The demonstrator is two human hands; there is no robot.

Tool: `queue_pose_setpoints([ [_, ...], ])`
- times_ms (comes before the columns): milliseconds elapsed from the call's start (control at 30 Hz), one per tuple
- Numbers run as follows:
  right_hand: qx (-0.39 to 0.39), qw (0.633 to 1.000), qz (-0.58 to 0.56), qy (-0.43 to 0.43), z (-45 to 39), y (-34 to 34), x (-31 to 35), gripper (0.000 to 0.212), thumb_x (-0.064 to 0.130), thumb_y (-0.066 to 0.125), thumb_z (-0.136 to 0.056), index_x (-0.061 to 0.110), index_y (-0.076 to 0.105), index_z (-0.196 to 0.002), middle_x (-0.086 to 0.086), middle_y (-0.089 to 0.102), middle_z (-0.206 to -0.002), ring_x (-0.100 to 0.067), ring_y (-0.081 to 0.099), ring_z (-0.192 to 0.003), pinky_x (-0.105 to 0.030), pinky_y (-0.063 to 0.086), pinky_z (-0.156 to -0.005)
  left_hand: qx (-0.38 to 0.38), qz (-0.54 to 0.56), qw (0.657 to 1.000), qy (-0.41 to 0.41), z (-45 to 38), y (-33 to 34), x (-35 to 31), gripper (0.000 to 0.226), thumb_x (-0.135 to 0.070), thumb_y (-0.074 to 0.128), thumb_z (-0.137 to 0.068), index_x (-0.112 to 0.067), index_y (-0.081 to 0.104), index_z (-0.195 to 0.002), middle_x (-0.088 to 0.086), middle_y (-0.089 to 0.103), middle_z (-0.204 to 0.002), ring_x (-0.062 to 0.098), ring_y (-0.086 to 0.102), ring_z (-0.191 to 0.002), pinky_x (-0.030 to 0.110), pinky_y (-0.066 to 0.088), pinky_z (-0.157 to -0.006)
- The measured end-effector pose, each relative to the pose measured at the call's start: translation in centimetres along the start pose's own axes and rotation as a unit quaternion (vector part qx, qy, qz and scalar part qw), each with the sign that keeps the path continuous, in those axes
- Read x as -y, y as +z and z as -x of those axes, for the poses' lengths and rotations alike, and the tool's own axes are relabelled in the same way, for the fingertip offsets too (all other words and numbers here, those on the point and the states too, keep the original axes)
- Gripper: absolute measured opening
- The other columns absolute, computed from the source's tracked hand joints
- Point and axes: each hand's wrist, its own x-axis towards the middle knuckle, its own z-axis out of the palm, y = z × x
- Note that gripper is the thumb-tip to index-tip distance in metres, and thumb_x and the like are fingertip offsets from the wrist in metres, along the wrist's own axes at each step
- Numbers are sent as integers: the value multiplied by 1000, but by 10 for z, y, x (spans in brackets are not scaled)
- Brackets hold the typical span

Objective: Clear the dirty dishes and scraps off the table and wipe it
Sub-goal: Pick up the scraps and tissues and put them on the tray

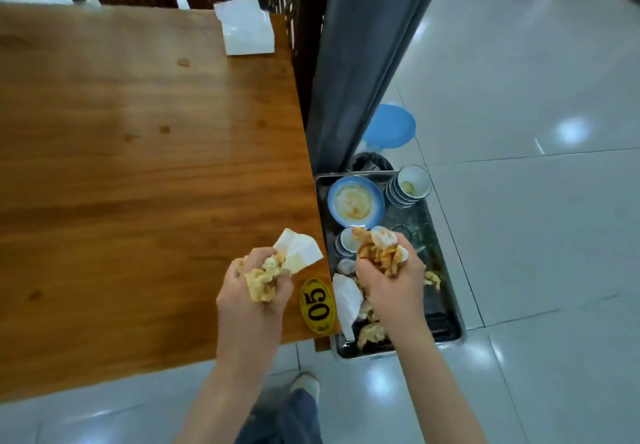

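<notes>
We grip a wad of stained napkins [273,270] in our left hand [254,291] above the desk [138,166] near its corner, a clean flap pointing up and right toward the tray [446,270]. Our right hand [391,277] clutches a clump of orange scraps [375,253] over the tray, just beside the dirty bowls [356,201].

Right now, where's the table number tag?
In the head view, the yellow 05 tag lies at the wooden table's near right corner, between the left hand and the metal tray.
</notes>
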Motion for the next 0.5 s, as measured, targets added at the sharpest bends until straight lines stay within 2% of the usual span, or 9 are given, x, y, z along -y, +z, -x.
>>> queue_pose_setpoints([
  [100, -45, 999, -13, 22, 12, -28, -20, 23, -5, 67, -72, 15, 58, -78, 1, 59, -70, -5, 51, -60, -13, 44, -58, 10, 3, 1000, 17, 19, 12, -6, 19, -12, 58, -87, -30, 54, -95, -8, 51, -86, 4, 53, -77, 11, 39, -57],
  [200, -71, 997, -4, 23, 18, -48, -37, 24, -2, 70, -71, 19, 58, -76, 8, 61, -69, -5, 55, -63, -16, 46, -61, 29, 27, 997, 63, 34, 25, -16, 20, -14, 57, -87, -32, 52, -94, -13, 48, -83, -1, 50, -78, 5, 38, -63],
  [300, -82, 996, 7, 17, 16, -65, -52, 26, -4, 68, -69, 19, 59, -76, 11, 60, -66, -3, 54, -61, -16, 47, -60, 58, 44, 994, 87, 51, 46, -22, 12, -22, 54, -89, -33, 53, -95, -8, 52, -83, 2, 49, -79, 6, 37, -66],
  [400, -68, 997, 6, 29, 3, -85, -66, 23, -4, 68, -70, 15, 59, -77, 8, 60, -68, -12, 57, -64, -30, 52, -65, 67, 50, 993, 82, 61, 74, -25, 12, -36, 45, -87, -32, 53, -95, -8, 55, -84, 8, 49, -81, 11, 38, -66],
  [500, -32, 999, 17, 40, -13, -108, -83, 22, 0, 69, -71, 18, 59, -80, 0, 62, -73, -25, 61, -71, -47, 55, -69, 70, 48, 995, 49, 70, 115, -27, 16, -38, 45, -87, -28, 55, -94, -5, 56, -83, 8, 49, -80, 12, 36, -65],
])
